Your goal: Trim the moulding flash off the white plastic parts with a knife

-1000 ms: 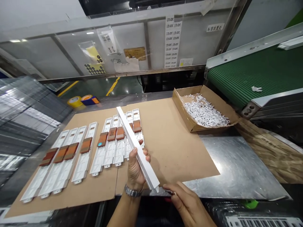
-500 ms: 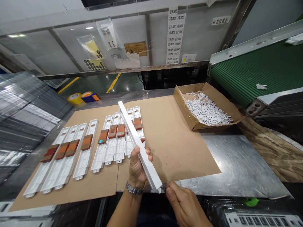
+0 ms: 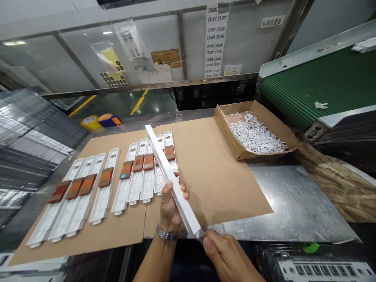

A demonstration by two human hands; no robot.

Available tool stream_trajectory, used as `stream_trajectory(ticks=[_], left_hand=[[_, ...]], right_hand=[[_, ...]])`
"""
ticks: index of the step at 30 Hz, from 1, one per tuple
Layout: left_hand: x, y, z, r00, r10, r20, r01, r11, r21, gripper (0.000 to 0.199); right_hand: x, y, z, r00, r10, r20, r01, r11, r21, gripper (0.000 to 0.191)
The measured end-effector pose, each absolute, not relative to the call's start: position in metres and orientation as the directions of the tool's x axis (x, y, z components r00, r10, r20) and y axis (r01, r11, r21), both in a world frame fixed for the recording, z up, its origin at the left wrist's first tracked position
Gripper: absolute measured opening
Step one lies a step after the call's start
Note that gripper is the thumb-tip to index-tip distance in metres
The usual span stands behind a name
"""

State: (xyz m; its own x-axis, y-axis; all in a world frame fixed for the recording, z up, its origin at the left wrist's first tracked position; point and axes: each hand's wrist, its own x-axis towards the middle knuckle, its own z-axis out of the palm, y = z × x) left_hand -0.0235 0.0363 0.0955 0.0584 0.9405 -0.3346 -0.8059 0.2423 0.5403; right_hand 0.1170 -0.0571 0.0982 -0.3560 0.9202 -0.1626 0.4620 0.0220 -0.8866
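Observation:
My left hand (image 3: 170,209), with a metal watch on its wrist, is wrapped round a long white plastic strip (image 3: 185,207). The strip slants from upper left down to its near end by my right hand (image 3: 225,252). My right hand is closed on a small greyish tool (image 3: 200,234), mostly hidden in the fingers, with its tip at the strip's near end. Beyond the strip, several ribbed white plastic panels (image 3: 100,207) lie in a row on brown cardboard (image 3: 217,168). Orange-brown blocks (image 3: 106,177) rest across them, one bearing a blue-green dot.
A cardboard box (image 3: 232,143) of small white plastic pieces (image 3: 255,133) stands at the back right, beside a green conveyor belt (image 3: 323,86). Bare metal tabletop (image 3: 293,203) shows on the right. Tape rolls (image 3: 90,122) sit at the back left. Dark stacked trays (image 3: 270,254) are at lower right.
My right hand has moved slightly left, bringing the tool's tip against the strip's near end. My left hand keeps its hold on the strip. The view has shifted slightly.

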Motion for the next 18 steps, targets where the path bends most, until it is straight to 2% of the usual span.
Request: stream_trajectory(ticks=[4, 7, 10, 12, 14, 18], left_hand=[[-0.022, 0.040, 0.096, 0.042, 0.934, -0.355, -0.802, 0.244, 0.546, 0.041], [-0.021, 0.042, 0.096, 0.001, 0.929, -0.371, -0.800, 0.223, 0.557, 0.039], [-0.024, 0.038, 0.099, -0.023, 0.917, -0.397, -0.795, 0.224, 0.564, 0.039], [-0.028, 0.032, 0.101, -0.004, 0.923, -0.384, -0.781, 0.237, 0.578, 0.053], [-0.030, 0.025, 0.104, 0.029, 0.942, -0.334, -0.737, 0.246, 0.630, 0.068], [-0.027, 0.017, 0.102, -0.035, 0.969, -0.246, -0.612, 0.174, 0.771, 0.074]], right_hand=[[0.117, -0.062, 0.089, -0.403, 0.905, -0.134, 0.450, 0.069, -0.890, 0.040], [0.124, -0.067, 0.083, -0.393, 0.909, -0.140, 0.351, 0.008, -0.936, 0.045], [0.135, -0.071, 0.081, -0.245, 0.948, -0.202, 0.227, -0.147, -0.963, 0.045], [0.142, -0.071, 0.079, -0.129, 0.965, -0.228, 0.173, -0.204, -0.964, 0.043], [0.146, -0.070, 0.077, -0.050, 0.983, -0.175, 0.186, -0.163, -0.969, 0.040], [0.142, -0.067, 0.072, 0.044, 0.995, 0.091, 0.360, 0.069, -0.930, 0.029]])
